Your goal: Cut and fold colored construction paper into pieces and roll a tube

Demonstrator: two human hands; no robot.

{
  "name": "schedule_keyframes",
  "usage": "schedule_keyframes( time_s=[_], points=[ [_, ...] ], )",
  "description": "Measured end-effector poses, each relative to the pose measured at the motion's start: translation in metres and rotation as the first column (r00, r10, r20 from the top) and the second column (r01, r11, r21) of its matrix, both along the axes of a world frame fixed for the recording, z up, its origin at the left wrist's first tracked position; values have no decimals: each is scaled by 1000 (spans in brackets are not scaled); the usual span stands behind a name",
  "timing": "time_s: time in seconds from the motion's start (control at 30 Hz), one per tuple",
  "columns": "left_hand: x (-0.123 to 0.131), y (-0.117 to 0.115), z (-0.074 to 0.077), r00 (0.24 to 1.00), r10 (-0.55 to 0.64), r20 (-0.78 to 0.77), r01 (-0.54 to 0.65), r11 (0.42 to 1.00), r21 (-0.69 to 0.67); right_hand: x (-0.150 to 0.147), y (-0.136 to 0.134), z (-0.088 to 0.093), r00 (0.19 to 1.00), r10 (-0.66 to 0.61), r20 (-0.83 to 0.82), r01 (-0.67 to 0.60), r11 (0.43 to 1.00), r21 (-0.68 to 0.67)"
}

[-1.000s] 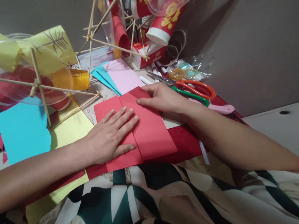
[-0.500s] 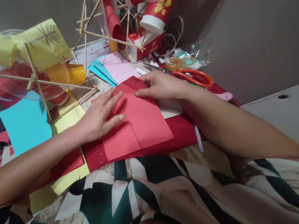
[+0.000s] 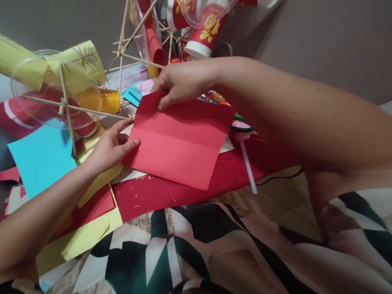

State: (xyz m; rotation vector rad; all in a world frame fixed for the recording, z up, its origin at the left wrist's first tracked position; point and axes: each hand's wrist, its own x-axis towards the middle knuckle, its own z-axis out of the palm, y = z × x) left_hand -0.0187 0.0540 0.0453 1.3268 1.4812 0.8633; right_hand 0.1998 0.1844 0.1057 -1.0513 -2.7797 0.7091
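Observation:
A red sheet of paper (image 3: 182,148) with a crease running across it is held tilted above the table. My right hand (image 3: 181,83) pinches its upper edge, thumb in front and the other fingers behind. At the left edge, my left hand (image 3: 112,146) grips the sheet with the thumb on top. Its fingertips are partly out of sight behind the paper. A pale sheet shows partly beneath the red one, over a dark red cloth (image 3: 158,190).
On the left stand a stick frame (image 3: 65,102) with a clear plastic lid, yellow paper (image 3: 91,60) and a blue sheet (image 3: 45,157). Red paper cups (image 3: 208,29) and another stick frame (image 3: 121,51) rise behind. A clear straw (image 3: 247,166) juts over the front edge.
The red paper has been lifted and turned, and now lies spread wider with a crosswise crease. My right hand moved up and left along it; my left hand shifted to its left edge.

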Motion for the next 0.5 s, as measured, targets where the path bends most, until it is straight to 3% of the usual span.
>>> schedule_keyframes(
  time_s=[0.07, 0.17, 0.3, 0.37, 0.5],
  points=[
    [-2, -3, -4, 999, -39, -30, 39, 999, -9, -16, 7, -3, 999, 21, -24, -18, 993, 113],
    [-7, -7, -6, 1000, 12, -19, -13, 998, -58, -27, 11, -12, 974, 0, -228, 66, 958, 279],
    [-16, -18, 2, 984, -65, -164, 42, 989, -143, -6, -17, -28, 921, -6, -390, 146, 932, 331],
    [-21, -27, 8, 931, -105, -348, 87, 994, -68, 14, -44, -38, 943, 7, -332, 106, 941, 320],
    [-24, -40, 13, 791, 10, -612, 152, 965, 212, 50, -92, -65, 963, -28, -269, 102, 959, 266]
  ],
)
